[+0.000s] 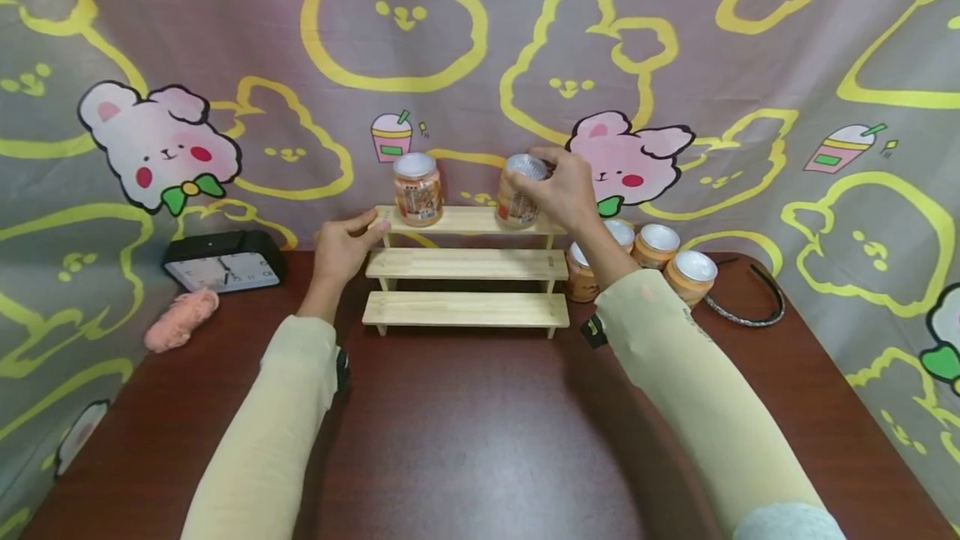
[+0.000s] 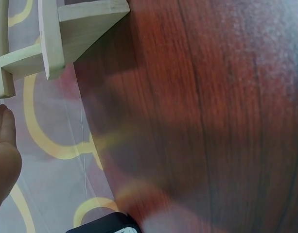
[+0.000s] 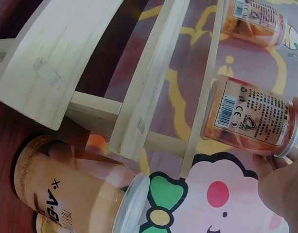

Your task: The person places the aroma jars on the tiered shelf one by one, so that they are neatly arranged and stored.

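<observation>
A three-step wooden display stand (image 1: 466, 263) stands against the patterned cloth. My left hand (image 1: 339, 252) holds the left end of its top step, thumb and forefinger at the corner. Only part of this hand (image 2: 4, 155) enters the left wrist view, its fingertips right at the step's end. On the right of the top step, my right hand (image 1: 561, 190) grips an orange-labelled jar (image 1: 516, 205) by its white lid, thumb in front. The jar (image 3: 251, 116) is upright, its base at the step. A similar jar (image 1: 418, 194) sits on the step's left part.
Several more jars (image 1: 691, 273) cluster right of the stand, partly behind my right forearm. A dark headband (image 1: 757, 319) lies beyond them. At the left are a black clock (image 1: 225, 261) and a pink fluffy bundle (image 1: 182, 321). The brown table (image 1: 472, 423) extends in front.
</observation>
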A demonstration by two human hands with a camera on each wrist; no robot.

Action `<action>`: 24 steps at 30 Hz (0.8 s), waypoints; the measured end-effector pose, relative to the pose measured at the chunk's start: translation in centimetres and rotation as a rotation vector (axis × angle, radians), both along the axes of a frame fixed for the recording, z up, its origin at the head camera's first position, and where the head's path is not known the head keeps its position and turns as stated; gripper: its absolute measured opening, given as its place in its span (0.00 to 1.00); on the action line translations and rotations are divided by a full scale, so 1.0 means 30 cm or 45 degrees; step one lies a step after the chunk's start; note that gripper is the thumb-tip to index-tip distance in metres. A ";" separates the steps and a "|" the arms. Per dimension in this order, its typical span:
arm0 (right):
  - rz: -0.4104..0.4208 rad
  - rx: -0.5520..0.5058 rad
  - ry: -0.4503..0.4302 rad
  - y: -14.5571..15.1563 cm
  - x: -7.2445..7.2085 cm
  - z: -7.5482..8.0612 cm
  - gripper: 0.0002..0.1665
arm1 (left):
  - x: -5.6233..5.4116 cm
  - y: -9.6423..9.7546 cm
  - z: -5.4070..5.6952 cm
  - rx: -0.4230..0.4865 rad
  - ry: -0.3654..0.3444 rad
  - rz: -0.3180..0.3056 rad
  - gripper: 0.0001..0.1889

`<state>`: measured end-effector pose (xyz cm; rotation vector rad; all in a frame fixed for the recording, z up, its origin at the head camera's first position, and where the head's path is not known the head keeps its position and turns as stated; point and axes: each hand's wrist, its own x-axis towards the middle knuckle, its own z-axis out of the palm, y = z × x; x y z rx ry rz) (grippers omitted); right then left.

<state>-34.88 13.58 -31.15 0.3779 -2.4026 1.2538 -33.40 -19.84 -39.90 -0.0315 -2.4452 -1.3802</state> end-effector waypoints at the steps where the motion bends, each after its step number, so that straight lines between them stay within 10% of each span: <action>1: -0.001 -0.001 -0.008 -0.001 -0.001 0.000 0.33 | 0.001 0.000 -0.001 0.001 0.005 0.003 0.25; 24: -0.015 0.001 -0.063 -0.012 -0.029 -0.006 0.39 | 0.006 0.003 -0.004 -0.013 0.013 0.004 0.26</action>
